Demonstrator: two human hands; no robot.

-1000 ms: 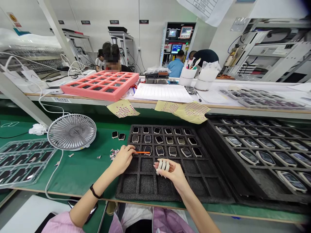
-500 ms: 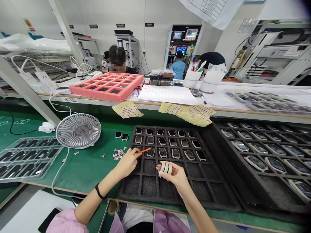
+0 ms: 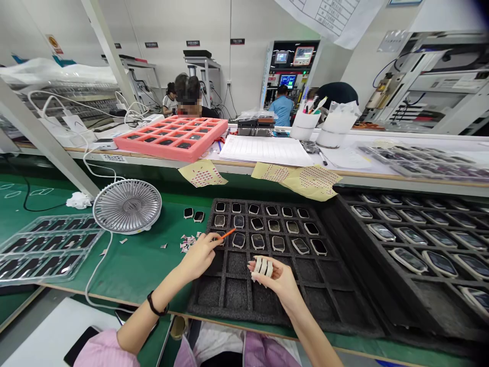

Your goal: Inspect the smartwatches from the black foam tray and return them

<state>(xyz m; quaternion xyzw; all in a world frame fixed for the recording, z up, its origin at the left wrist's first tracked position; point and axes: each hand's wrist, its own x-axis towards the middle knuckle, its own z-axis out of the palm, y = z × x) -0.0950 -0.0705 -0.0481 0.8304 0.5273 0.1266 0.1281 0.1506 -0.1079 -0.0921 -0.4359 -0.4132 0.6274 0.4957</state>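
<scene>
My left hand (image 3: 203, 253) is closed around a thin orange stick (image 3: 229, 233), whose tip points up and to the right. Its fingers hover at the left edge of a black foam tray (image 3: 236, 299), partly covering a watch case (image 3: 218, 235) in the third row. Whether they touch that case I cannot tell. My right hand (image 3: 281, 279) grips a small stack of pale watch cases (image 3: 263, 267) on edge, above the tray's fourth row. Watch cases with dark faces, such as this one (image 3: 278, 243), sit in the tray's three back rows.
Left of the tray lie two watch cases (image 3: 193, 214) and a pile of small labels (image 3: 188, 243). A round fan (image 3: 128, 206) and a clear tray (image 3: 49, 247) stand farther left. Another foam tray (image 3: 428, 300) of watches is at right. A shelf with a pink foam tray (image 3: 171, 148) runs behind.
The orange stick has tilted, its tip now higher. The whole view has shifted slightly. My right hand still holds the watch cases in much the same place.
</scene>
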